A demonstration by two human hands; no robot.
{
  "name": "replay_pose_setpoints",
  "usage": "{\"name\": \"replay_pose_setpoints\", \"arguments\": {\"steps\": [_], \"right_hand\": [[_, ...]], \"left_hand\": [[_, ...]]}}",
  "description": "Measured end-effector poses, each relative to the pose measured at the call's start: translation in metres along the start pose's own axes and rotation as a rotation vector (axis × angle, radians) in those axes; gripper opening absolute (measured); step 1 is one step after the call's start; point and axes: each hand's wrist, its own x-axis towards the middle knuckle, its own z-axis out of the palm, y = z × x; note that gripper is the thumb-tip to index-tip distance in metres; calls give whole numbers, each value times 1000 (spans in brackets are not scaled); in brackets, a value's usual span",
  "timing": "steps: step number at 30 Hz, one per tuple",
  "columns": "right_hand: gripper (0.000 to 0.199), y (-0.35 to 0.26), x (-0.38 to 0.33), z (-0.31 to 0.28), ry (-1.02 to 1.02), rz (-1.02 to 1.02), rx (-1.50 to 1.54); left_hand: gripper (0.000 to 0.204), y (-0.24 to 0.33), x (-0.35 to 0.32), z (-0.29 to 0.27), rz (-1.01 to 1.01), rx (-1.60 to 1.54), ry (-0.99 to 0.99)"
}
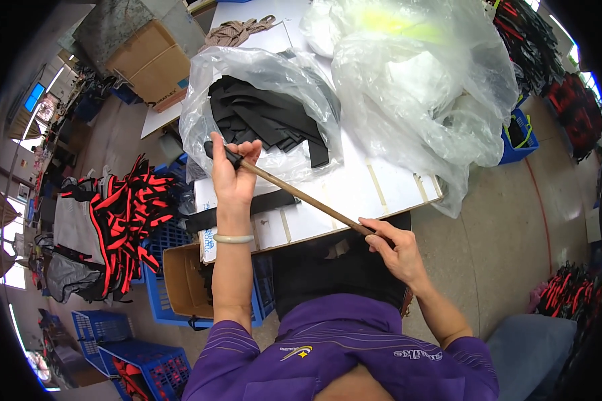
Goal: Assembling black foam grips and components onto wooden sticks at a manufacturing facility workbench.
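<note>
Left hand point(233, 175) closed on black upper end of wooden stick point(301, 197); right hand point(396, 248) pinching lower end. Stick slants across worktop point(394, 190) edge. Bag of black strips point(267, 117) just beyond left hand. Judged step: stick being positioned; next needs steady two-handed grip.

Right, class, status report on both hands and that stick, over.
Left hand shut on the stick's black-tipped end. Right hand shut on the other end. Wooden stick slants across the white table. Bag of black strips just behind, not touching.

Fabric strips point(267, 117) in bag point(247, 67) on table point(354, 180), crates point(114, 334) perhaps left.
</note>
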Motion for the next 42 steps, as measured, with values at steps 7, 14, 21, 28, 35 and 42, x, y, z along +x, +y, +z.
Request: {"name": "replay_pose_setpoints", "arguments": {"steps": [7, 14, 21, 28, 35, 42], "right_hand": [[30, -43, 39, 52, 13, 258, 1034], [32, -7, 5, -8, -75, -56, 184], [31, -18, 18, 20, -89, 21, 391], [31, -20, 10, 42, -36, 291, 692], [30, -21, 24, 34, -98, 194, 675], [27, 50, 18, -30, 110, 15, -22]], "left_hand": [[42, -90, -69, 51, 5, 531, -464], [42, -18, -29, 59, 12, 273, -351], [49, -31, -55, 60, 233, 241, -303], [53, -44, -44, 56, 305, 116, -280], [56, -42, -54, 56, 319, 229, -306], [61, 23, -9, -4, 398, 59, 34]]}}
